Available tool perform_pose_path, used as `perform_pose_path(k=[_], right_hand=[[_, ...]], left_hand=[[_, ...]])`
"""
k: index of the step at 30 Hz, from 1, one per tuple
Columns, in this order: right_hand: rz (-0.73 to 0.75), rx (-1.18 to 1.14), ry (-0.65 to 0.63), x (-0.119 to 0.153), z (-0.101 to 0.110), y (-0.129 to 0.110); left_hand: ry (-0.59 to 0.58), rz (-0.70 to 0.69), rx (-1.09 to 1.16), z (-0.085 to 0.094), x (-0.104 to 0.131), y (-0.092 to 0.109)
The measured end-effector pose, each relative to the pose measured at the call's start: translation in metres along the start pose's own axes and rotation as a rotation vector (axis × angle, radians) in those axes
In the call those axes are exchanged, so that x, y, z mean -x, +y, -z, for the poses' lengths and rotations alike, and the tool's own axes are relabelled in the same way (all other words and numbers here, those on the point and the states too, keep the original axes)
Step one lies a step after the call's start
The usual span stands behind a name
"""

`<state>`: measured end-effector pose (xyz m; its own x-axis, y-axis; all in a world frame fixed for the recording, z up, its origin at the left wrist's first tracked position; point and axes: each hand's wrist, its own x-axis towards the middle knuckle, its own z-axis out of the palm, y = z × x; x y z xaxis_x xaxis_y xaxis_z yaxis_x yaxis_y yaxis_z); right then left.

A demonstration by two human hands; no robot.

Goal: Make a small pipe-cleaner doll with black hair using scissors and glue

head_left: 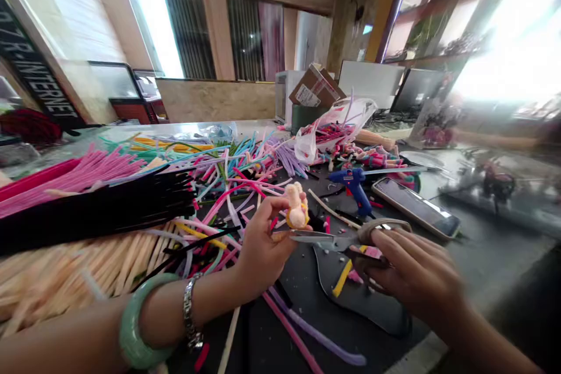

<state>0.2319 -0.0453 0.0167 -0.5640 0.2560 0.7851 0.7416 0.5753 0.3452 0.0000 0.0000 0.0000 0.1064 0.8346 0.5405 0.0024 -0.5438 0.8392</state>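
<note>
Pinching a small cream-and-yellow fuzzy figure (297,210) btwn fingertips, your L hand (267,245) is meeting scissors (342,239) gripped in your R hand (407,269); clear plastic bag (357,111) behind is holding pink stems (331,133).

A dark counter (302,280) is holding bundles of fuzzy craft stems: pink (100,172), black (96,207) and beige (83,266) at left, multicoloured loose stems (249,158) mid-counter. A blue glue gun (357,187) and a phone (416,207) are lying toward the right.
</note>
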Motion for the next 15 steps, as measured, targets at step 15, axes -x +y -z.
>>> perform_pose_path(k=[15], right_hand=[[-0.200,0.168,-0.180,-0.009,0.012,-0.021]], left_hand=[[0.160,-0.042,-0.279,0.006,-0.002,-0.003]])
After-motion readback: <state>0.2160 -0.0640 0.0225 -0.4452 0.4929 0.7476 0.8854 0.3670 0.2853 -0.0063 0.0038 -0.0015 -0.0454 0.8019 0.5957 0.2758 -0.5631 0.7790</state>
